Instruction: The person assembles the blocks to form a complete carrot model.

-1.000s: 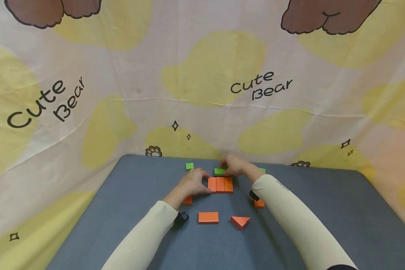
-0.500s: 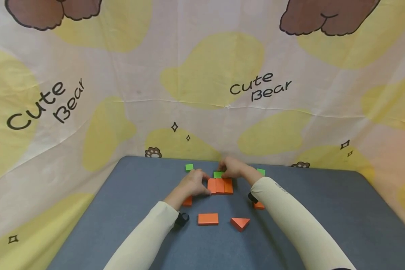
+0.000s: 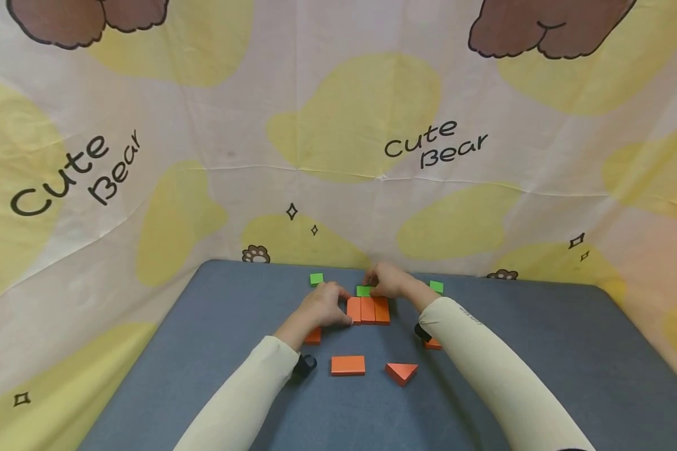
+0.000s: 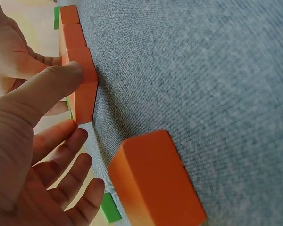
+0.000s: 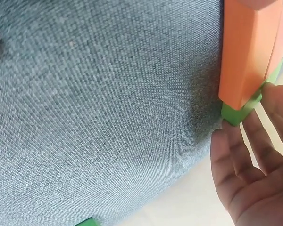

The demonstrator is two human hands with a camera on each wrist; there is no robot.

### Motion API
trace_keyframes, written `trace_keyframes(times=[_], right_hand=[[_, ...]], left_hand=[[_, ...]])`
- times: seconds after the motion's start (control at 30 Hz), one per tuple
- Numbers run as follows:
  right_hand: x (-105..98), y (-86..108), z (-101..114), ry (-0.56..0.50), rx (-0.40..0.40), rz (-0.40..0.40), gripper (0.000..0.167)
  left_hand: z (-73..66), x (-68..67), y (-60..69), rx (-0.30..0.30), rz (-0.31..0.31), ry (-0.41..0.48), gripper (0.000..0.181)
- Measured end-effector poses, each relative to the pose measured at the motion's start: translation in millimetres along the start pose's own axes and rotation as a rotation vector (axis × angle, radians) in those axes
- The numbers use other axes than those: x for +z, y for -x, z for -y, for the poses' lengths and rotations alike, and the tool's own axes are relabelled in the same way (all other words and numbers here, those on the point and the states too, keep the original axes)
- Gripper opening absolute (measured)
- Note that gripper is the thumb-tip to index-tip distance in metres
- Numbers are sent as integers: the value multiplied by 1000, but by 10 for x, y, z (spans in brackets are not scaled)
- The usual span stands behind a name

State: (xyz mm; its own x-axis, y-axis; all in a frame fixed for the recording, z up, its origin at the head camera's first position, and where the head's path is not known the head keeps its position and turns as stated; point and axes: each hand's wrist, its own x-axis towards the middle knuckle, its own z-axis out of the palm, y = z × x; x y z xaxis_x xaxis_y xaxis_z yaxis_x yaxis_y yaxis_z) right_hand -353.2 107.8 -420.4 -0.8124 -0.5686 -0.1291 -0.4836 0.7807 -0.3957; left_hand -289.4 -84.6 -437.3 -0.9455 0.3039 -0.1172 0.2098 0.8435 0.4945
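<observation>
Three orange blocks (image 3: pixel 368 310) stand side by side, touching, in the head view. My left hand (image 3: pixel 321 305) holds the leftmost one, with the thumb on its near end and the index finger at its far end; the left wrist view shows the thumb (image 4: pixel 42 89) against that orange block (image 4: pixel 87 87). Along the row's far side lies a green block (image 3: pixel 363 291), partly covered by my right hand (image 3: pixel 389 279). In the right wrist view, my right hand (image 5: pixel 254 174) pinches the green block (image 5: pixel 236 113) beside the orange block (image 5: pixel 245 52).
Nearer on the table (image 3: pixel 231 300) lie an orange rectangular block (image 3: pixel 348 365) and an orange triangle (image 3: pixel 401 373). Other orange blocks (image 3: pixel 313 336) (image 3: pixel 432 344) sit partly behind my wrists. Green blocks (image 3: pixel 316 279) (image 3: pixel 436 287) flank the row farther back. A patterned cloth (image 3: pixel 338 207) hangs behind.
The green block behind the row has shifted slightly left and nearer to the orange blocks, with my right hand on it. My left hand has stayed at the row's left end.
</observation>
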Motion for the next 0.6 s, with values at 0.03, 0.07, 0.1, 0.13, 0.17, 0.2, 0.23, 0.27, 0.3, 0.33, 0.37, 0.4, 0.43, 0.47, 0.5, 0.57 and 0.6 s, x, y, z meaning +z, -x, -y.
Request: trace_keyframes(times=[0.03, 0.07, 0.1, 0.13, 0.17, 0.2, 0.23, 0.27, 0.3, 0.33, 0.37, 0.4, 0.43, 0.47, 0.5, 0.57, 0.6], right_hand=[[0, 1, 5, -3, 3, 1, 23], [0, 1, 9, -3, 6, 1, 23], [1, 0, 12, -2, 5, 0, 23], [1, -2, 14, -1, 5, -1, 22], [2, -3, 15, 1, 5, -2, 22], [4, -5, 18, 4, 5, -2, 22], [6, -8, 20, 8, 6, -3, 22], [9, -11, 21, 12, 8, -4, 21], [12, -14, 21, 15, 9, -7, 21], [16, -16, 21, 18, 11, -7, 21], [20, -18, 20, 23, 11, -9, 21], [24, -18, 17, 29, 9, -13, 21], [28, -20, 14, 35, 8, -15, 21], [32, -19, 12, 39, 4, -18, 21], [35, -17, 10, 39, 3, -21, 21], [37, -10, 9, 37, 3, -27, 21], [36, -6, 10, 34, 6, -27, 21]], left_hand=[[3, 1, -1, 2, -1, -2, 52], [5, 2, -1, 4, -1, -4, 52], [7, 2, -2, 6, -1, -6, 52], [7, 2, -2, 7, 0, -5, 52], [5, -1, -2, 8, 0, -5, 52], [4, -3, -2, 7, 0, -4, 52], [3, -6, -1, 6, 1, -3, 52], [2, -9, 1, 5, 1, 1, 52], [3, -11, 2, 3, 2, 3, 52], [3, -13, 2, 1, 4, 6, 52], [5, -13, 2, -1, 4, 8, 52], [7, -11, 1, -2, 5, 9, 52], [10, -9, 1, -2, 6, 11, 52], [12, -7, 0, -2, 7, 13, 52], [15, -3, 0, -2, 7, 13, 53], [18, 2, -1, -2, 6, 16, 53], [19, 4, -3, -2, 5, 18, 53]])
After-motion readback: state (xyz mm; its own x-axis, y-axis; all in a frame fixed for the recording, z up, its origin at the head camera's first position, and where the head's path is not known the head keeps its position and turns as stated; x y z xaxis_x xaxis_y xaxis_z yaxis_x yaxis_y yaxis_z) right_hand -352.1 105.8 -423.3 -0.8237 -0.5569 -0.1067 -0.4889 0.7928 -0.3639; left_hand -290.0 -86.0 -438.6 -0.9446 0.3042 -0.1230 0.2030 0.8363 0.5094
